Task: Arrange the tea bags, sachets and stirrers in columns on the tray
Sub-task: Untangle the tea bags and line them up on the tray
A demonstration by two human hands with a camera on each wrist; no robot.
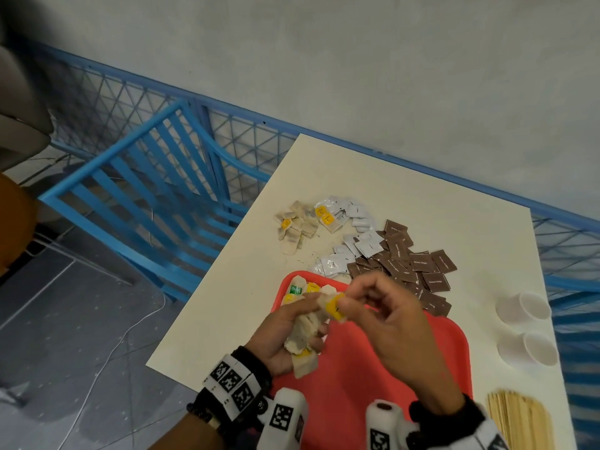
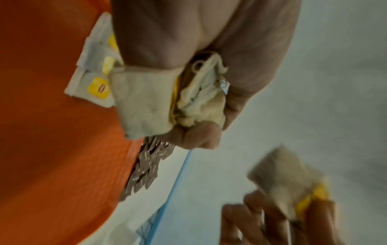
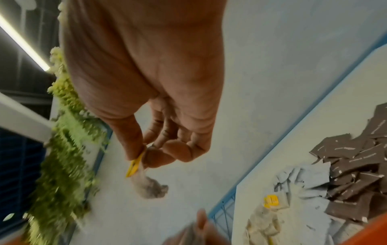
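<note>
I see my left hand (image 1: 276,339) clenched round a bunch of tea bags (image 1: 303,336) over the red tray (image 1: 373,368) — its grip is full. My right hand (image 1: 389,323) pinches one yellow-tagged tea bag (image 1: 334,306) just beside it. A few tea bags lie at the tray's 11 o'clock corner; brown sachets (image 1: 412,267) are piled at 1 o'clock on the table (image 1: 422,196), stirrers (image 1: 519,420) at 4 o'clock.

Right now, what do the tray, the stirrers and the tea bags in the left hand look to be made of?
The tray: likely moulded plastic, red, smooth matte, rounded raised rim. The stirrers: pale thin strips, probably wood. The tea bags gripped by the left hand: soft crumpled off-white filter paper, with yellow paper tags.
</note>
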